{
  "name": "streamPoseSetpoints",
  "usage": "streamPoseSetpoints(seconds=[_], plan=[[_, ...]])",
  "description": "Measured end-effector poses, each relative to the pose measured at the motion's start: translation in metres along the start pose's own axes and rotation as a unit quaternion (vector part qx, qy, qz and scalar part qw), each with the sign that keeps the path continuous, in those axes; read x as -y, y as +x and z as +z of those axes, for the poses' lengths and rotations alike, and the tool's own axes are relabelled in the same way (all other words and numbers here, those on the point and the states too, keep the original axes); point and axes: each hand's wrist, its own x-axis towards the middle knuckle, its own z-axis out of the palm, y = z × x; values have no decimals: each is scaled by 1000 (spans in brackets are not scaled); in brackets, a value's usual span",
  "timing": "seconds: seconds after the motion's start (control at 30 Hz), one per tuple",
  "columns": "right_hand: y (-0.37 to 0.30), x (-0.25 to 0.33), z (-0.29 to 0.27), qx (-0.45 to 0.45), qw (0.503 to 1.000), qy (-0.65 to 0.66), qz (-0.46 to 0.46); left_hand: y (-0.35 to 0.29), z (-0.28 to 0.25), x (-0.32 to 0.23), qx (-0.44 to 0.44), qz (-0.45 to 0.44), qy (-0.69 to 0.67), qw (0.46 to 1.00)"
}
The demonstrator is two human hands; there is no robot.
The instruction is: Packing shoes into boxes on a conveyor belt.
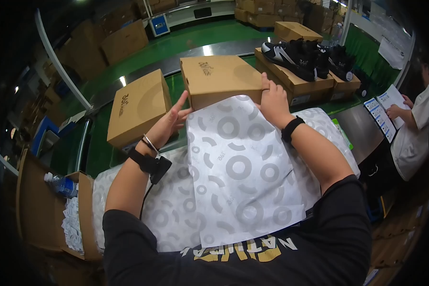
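Observation:
A closed brown cardboard shoebox [224, 76] sits in front of me on the green work surface. My right hand [274, 102] grips its right side near the front corner, fingers bent against the edge. Beside the box's left front corner is my left hand [169, 123], fingers spread; whether they touch the cardboard I cannot tell. A white sheet of wrapping paper [238, 167] with grey ring patterns hangs between my forearms, its top edge against the box front. Under it lies a stack of similar patterned paper [169, 200].
Another brown shoebox [140, 109] stands at the left. Black-and-white sneakers [291, 57] rest on boxes [295, 86] at the back right. An open carton [83, 209] at lower left holds small white packets and a bottle [62, 183]. A person [417, 124] at right holds papers.

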Motion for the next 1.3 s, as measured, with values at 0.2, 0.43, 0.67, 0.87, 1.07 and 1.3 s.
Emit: streamPoseSetpoints(seconds=[0.2,0.43,0.67,0.87,1.07,1.3], plan=[[7,6,-13,3,952,255,171,-14,20,-13,-111,30,91,989],[-5,-16,-13,171,549,687,444,-33,29,27,-210,-110,161,958],[-93,-54,-112,569,525,615,150,-103,142,-39,-153,-168,-222,948],[-114,-3,-166,444,505,712,203,-123,174,-46,-207,4,-239,949],[16,-1,-161,401,471,765,179,-28,62,-103,-95,-16,-359,929],[88,21,-30,294,616,710,174,103,-31,-26,-245,-99,-227,937]])
